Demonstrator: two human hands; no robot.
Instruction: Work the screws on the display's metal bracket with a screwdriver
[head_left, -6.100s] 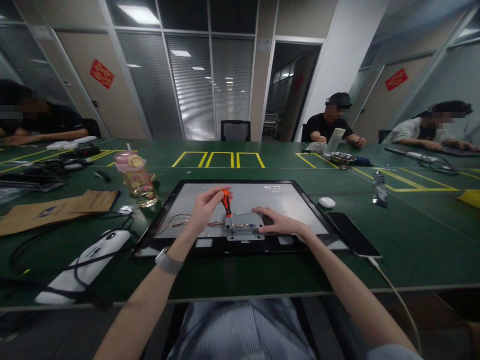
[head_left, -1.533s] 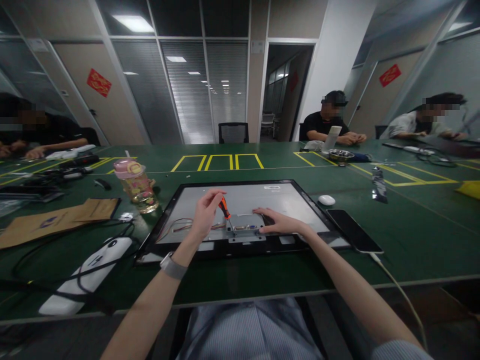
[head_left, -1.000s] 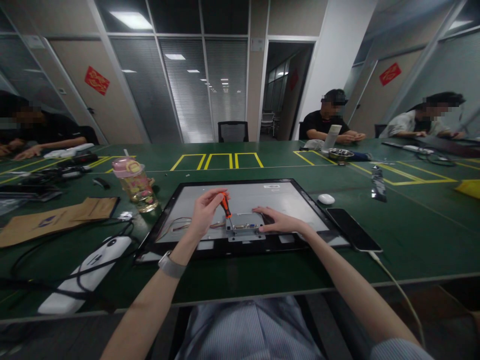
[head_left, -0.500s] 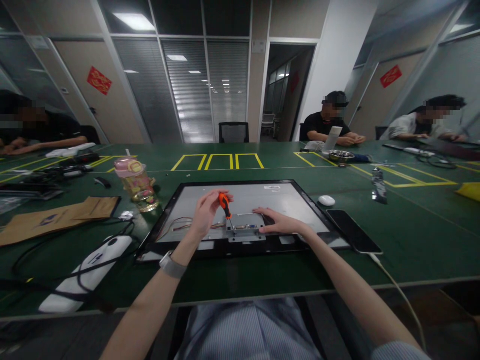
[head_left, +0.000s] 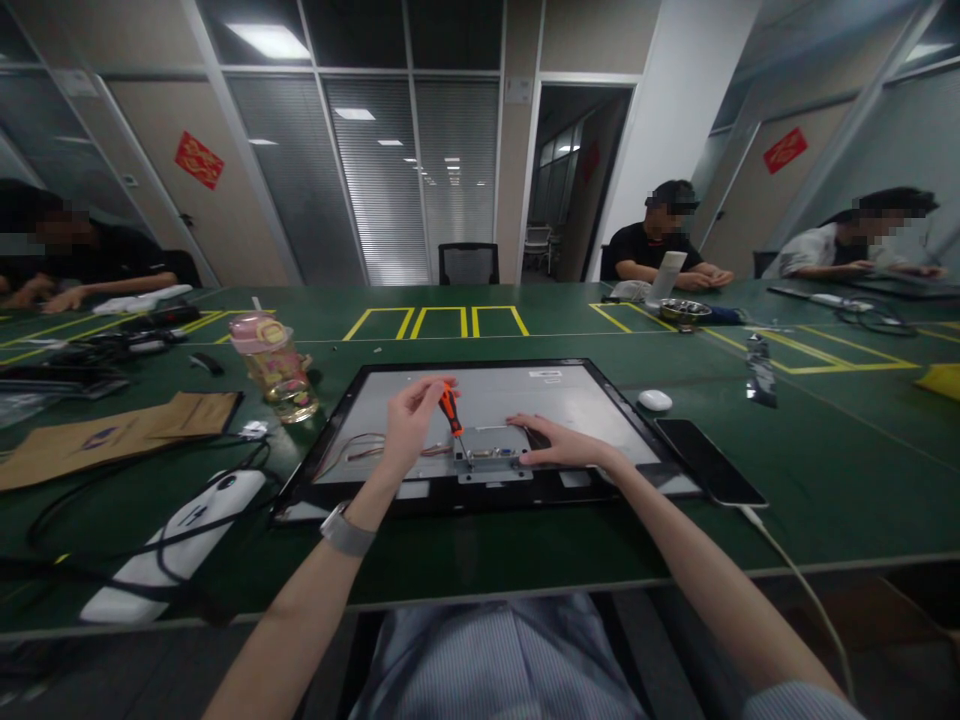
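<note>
My left hand (head_left: 411, 422) is closed on the orange and black handle of a screwdriver (head_left: 451, 411), tilted with its tip down at the left end of a metal bracket (head_left: 495, 464). The bracket carries a row of ports and sits at the near edge of a flat display panel (head_left: 487, 390), which lies with its grey metal back up in a black frame. My right hand (head_left: 556, 441) rests on the bracket's right side, fingers stretched out. Thin wires (head_left: 367, 446) run over the panel left of the bracket. Whether the tip sits in a screw is too small to tell.
On the left are a white power bank (head_left: 176, 545) with black cables, a brown paper bag (head_left: 120, 432) and a pink-lidded cup (head_left: 274, 365). A phone (head_left: 709, 462) on a cable and a white earbud case (head_left: 655, 400) lie right. Other people sit across the table.
My left fingers have shifted slightly at the top of the screwdriver handle. The screwdriver stays at the bracket's left end, and my right hand has not visibly moved.
</note>
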